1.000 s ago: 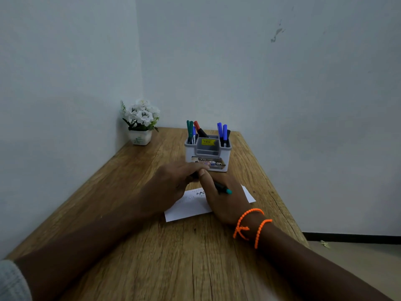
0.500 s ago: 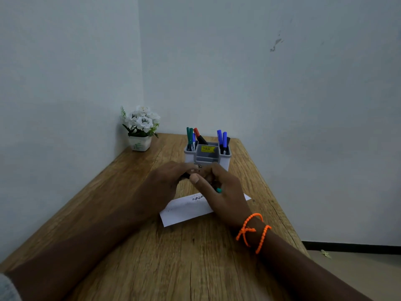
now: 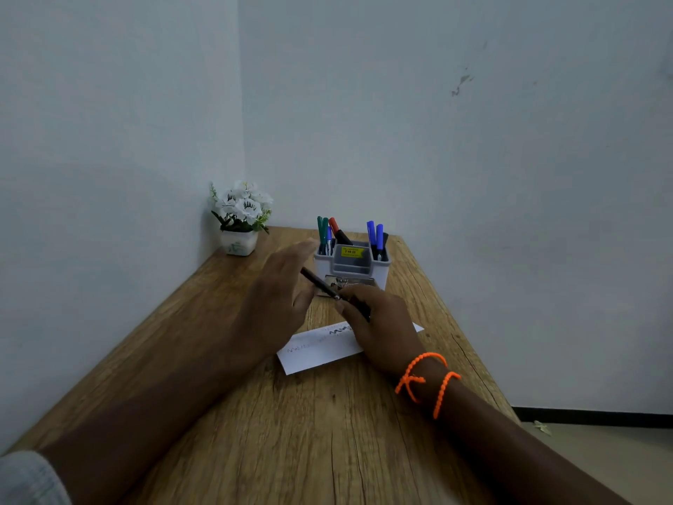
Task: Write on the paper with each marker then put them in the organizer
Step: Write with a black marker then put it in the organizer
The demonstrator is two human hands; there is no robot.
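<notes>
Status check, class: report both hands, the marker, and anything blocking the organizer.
Right hand grips marker; left hand open beside it. Organizer just ahead, unobstructed.

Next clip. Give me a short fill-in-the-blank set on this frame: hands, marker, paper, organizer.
1. The right hand grips a dark ____.
2. The paper lies on the table, partly under the ____ hand.
3. The organizer stands ____ the paper, toward the wall.
4. The flowers sit in the table's far ____ corner.

Missing words: marker; right; behind; left
</notes>
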